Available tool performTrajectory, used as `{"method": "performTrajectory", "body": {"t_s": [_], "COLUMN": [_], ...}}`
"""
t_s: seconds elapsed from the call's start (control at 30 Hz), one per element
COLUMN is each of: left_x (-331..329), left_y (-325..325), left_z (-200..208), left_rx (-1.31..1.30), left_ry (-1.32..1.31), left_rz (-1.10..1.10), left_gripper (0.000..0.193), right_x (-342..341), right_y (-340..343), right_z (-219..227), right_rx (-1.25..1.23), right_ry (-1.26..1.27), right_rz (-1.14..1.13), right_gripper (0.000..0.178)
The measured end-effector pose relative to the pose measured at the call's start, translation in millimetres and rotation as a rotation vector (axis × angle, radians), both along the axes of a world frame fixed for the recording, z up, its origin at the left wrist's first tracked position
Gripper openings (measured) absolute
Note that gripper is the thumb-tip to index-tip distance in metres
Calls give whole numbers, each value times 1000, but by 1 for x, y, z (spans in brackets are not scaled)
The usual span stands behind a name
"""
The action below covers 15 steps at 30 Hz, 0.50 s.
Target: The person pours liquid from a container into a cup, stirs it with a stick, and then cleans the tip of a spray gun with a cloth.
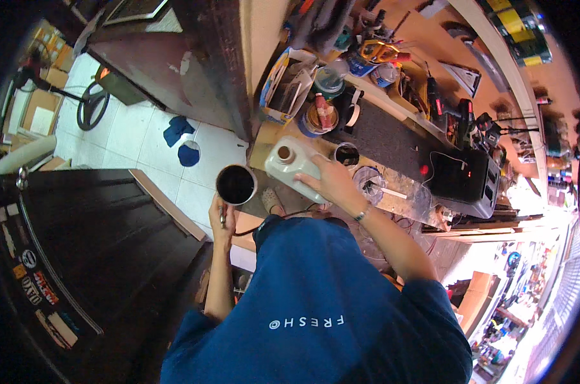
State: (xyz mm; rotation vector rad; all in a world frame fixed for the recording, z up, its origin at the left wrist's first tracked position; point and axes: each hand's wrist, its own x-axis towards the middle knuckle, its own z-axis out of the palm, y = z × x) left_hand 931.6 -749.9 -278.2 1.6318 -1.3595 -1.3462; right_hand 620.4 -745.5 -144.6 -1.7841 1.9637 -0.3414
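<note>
My left hand [219, 221] is closed around the metal handle below a round, pale-rimmed cup [236, 184]. The inside of the cup looks dark; whether it is liquid or shadow I cannot tell. My right hand [334, 184] grips an off-white plastic jug [290, 171] by its side, and the jug's uncapped mouth faces up. Cup and jug are apart, with the jug to the right. Beside my right hand, on the bench, stand a small can with dark contents [346, 154] and a clear plastic tub [369, 182].
The workbench [392, 137] to the right carries cans, a box of sheets [288, 83], tools and a black appliance [466, 182]. A dark panel with stickers [110, 237] rises at left. Blue cloths [179, 131] lie on the white tiled floor [152, 141]. A dark cabinet [181, 64] stands ahead.
</note>
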Motion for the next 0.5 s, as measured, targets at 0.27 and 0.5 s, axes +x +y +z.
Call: {"method": "performTrajectory", "body": {"t_s": [0.27,0.5], "left_x": [15,-17], "left_y": [40,44], "left_z": [-12,10], "left_rx": [79,35], "left_ry": [243,101], "left_rz": [138,-70], "left_gripper": [9,26], "right_x": [-23,-64], "right_y": [-45,-64], "right_z": [-59,-58], "right_rx": [-28,-47], "right_ry": [-70,-84], "right_rz": [115,248], "right_gripper": [62,66]}}
